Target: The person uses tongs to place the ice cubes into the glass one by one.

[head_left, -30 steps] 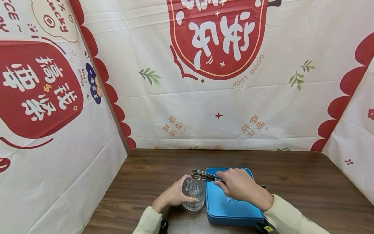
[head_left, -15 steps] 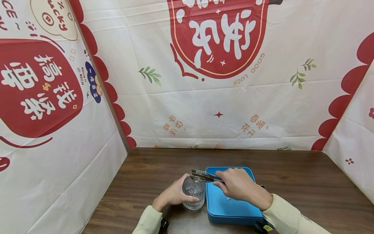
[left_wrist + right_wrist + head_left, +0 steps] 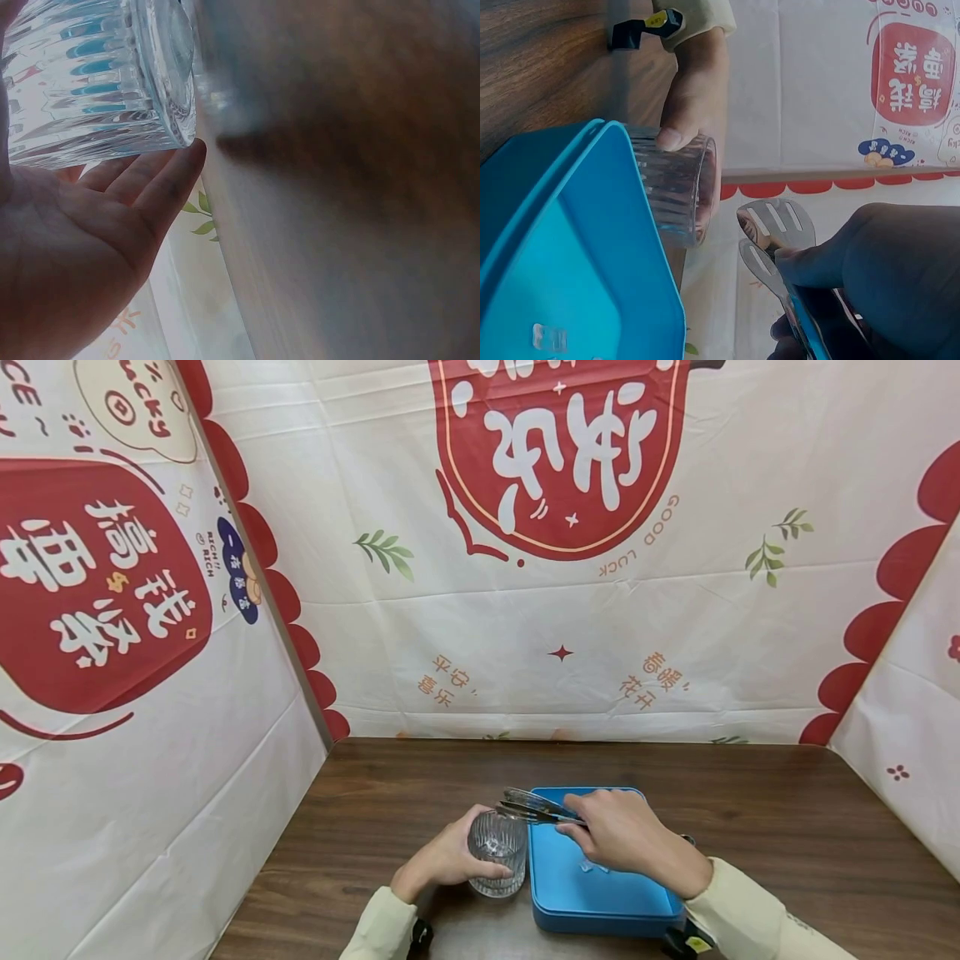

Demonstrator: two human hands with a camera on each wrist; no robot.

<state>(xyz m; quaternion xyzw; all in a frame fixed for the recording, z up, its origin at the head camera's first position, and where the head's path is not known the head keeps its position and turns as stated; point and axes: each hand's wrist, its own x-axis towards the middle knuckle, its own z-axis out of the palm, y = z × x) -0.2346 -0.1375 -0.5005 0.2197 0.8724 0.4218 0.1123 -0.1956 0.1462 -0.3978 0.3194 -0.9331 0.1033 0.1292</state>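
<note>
Clearly slotted tongs [image 3: 778, 286]; right wrist view only

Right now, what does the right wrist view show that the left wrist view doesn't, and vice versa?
Only the right wrist: the right hand holding slotted silver metal tongs, and small clear pieces inside the blue rectangular box. Only the left wrist: the round underside of the clear ribbed glass tumbler. Both: that tumbler, the left hand gripping it, the brown wood-grain table and white printed cloth.

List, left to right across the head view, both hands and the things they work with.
Left hand, glass, metal tongs, right hand. The blue box overlaps the last two, so its place is unclear.
</note>
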